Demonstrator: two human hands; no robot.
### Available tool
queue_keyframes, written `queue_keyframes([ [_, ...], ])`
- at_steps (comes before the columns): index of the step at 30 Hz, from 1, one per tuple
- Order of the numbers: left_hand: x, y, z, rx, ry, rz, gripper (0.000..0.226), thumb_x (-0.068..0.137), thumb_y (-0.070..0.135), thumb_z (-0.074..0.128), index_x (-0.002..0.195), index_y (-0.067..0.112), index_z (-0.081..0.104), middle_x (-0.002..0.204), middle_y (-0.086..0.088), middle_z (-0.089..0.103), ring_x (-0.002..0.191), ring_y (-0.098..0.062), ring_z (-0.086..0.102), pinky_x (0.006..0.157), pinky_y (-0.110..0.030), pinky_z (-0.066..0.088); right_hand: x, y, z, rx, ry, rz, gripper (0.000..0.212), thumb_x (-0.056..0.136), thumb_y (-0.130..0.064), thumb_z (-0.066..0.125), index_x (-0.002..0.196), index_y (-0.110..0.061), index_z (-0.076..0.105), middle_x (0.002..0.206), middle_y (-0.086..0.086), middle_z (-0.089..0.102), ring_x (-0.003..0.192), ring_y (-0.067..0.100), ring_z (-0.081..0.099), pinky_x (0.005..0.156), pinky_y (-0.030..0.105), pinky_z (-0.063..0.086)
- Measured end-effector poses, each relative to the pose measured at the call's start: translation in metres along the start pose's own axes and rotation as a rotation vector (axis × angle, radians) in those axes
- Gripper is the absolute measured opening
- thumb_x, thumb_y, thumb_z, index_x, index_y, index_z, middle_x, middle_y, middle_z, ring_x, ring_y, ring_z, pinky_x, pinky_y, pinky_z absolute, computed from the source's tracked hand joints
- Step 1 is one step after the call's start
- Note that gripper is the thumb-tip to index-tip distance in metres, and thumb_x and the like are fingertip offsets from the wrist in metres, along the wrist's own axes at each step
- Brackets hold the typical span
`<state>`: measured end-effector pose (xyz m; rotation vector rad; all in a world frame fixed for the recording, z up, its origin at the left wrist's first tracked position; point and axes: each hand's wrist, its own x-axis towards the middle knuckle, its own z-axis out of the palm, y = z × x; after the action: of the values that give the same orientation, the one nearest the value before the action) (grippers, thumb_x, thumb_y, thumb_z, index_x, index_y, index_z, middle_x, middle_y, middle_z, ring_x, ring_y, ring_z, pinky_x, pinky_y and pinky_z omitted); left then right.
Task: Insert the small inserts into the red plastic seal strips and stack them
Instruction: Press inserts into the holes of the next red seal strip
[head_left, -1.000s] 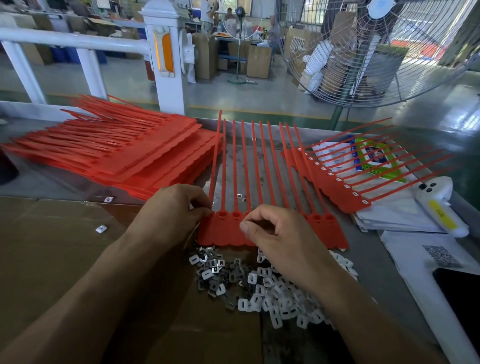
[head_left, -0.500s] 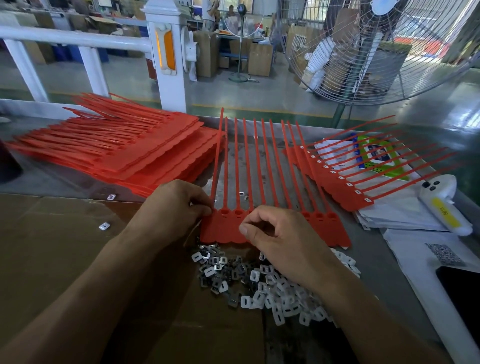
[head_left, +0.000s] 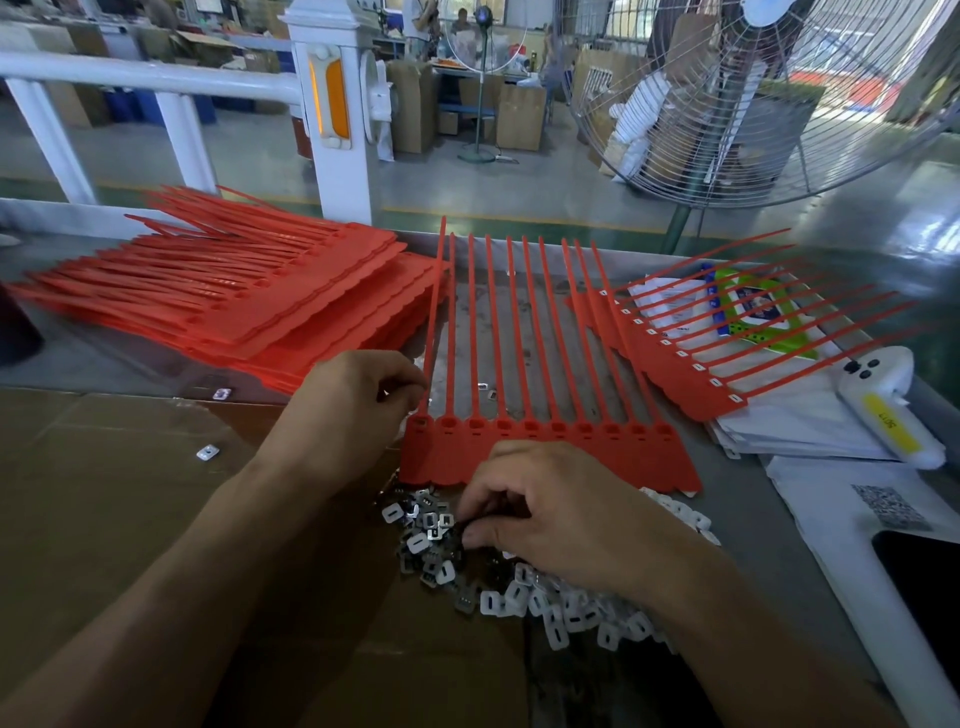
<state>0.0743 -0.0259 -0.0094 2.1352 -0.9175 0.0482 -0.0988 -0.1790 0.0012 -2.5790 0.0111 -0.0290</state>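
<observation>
A red sheet of joined seal strips (head_left: 545, 452) lies flat before me, tails pointing away, its row of sockets showing. My left hand (head_left: 348, 410) pinches the sheet's left edge by the first tail. My right hand (head_left: 550, 514) rests on a heap of small white and grey inserts (head_left: 519, 582) just below the sheet, fingertips curled into the pile; whether an insert is held is hidden. A tall stack of red sheets (head_left: 249, 306) lies at the left. Another red sheet (head_left: 685, 374), with white inserts in its sockets, lies at the right.
Brown cardboard (head_left: 104, 519) covers the near left of the table, with loose inserts (head_left: 208, 453) on it. White papers (head_left: 800, 421), a white handheld device (head_left: 888, 410) and a dark phone (head_left: 930, 587) lie at the right. A white railing post (head_left: 332, 114) and a large fan (head_left: 753, 93) stand behind.
My right hand has left the red sheet's tab row and dropped toward me onto the pile of inserts. My left hand stays at the sheet's left edge.
</observation>
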Motion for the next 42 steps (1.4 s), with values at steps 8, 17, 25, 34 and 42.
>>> queue_keyframes([
  [8, -0.001, 0.004, 0.005, -0.011, -0.024, 0.092, 0.015, 0.093, 0.020, 0.070, 0.097, 0.033, 0.076, 0.082, 0.021, 0.072, 0.080, 0.004, 0.067, 0.072, -0.021, 0.055, 0.002, 0.003, 0.003, 0.121, 0.095, 0.017, 0.006, 0.095, -0.034, 0.072, 0.100, -0.032, 0.076, 0.098, -0.018, 0.068, 0.095, -0.001, 0.064, 0.087, 0.030, 0.055],
  [17, -0.003, 0.008, 0.007, -0.034, -0.077, 0.133, 0.014, 0.093, 0.020, 0.071, 0.099, 0.032, 0.077, 0.087, 0.020, 0.073, 0.086, 0.006, 0.066, 0.074, -0.005, 0.045, 0.002, 0.004, 0.007, 0.205, 0.140, 0.028, 0.025, 0.096, -0.025, 0.072, 0.117, -0.040, 0.071, 0.105, -0.024, 0.069, 0.102, -0.011, 0.063, 0.086, 0.006, 0.048],
  [25, -0.003, 0.010, 0.006, -0.087, -0.094, 0.165, 0.015, 0.093, 0.021, 0.071, 0.098, 0.034, 0.076, 0.089, 0.025, 0.072, 0.086, 0.007, 0.067, 0.073, -0.005, 0.045, 0.004, 0.004, 0.006, 0.424, 0.236, 0.084, 0.018, 0.096, -0.021, 0.073, 0.100, -0.039, 0.076, 0.094, -0.022, 0.072, 0.085, -0.002, 0.070, 0.071, 0.011, 0.051],
  [34, -0.010, 0.023, 0.004, -0.289, -0.274, 0.275, 0.014, 0.092, 0.021, 0.074, 0.099, 0.032, 0.075, 0.093, 0.015, 0.073, 0.084, -0.007, 0.068, 0.070, -0.011, 0.048, 0.007, 0.015, 0.002, 0.833, 0.358, 0.278, 0.020, 0.090, -0.022, 0.078, 0.107, -0.034, 0.075, 0.073, -0.002, 0.071, 0.061, 0.013, 0.063, 0.063, 0.020, 0.053],
  [42, -0.011, 0.023, 0.009, -0.275, -0.321, 0.310, 0.015, 0.092, 0.024, 0.074, 0.102, 0.035, 0.073, 0.100, 0.012, 0.073, 0.095, -0.019, 0.069, 0.080, -0.038, 0.058, 0.007, 0.015, 0.002, 0.852, 0.360, 0.262, 0.020, 0.093, -0.018, 0.075, 0.109, -0.029, 0.075, 0.073, -0.005, 0.070, 0.064, 0.008, 0.064, 0.063, 0.021, 0.054],
])
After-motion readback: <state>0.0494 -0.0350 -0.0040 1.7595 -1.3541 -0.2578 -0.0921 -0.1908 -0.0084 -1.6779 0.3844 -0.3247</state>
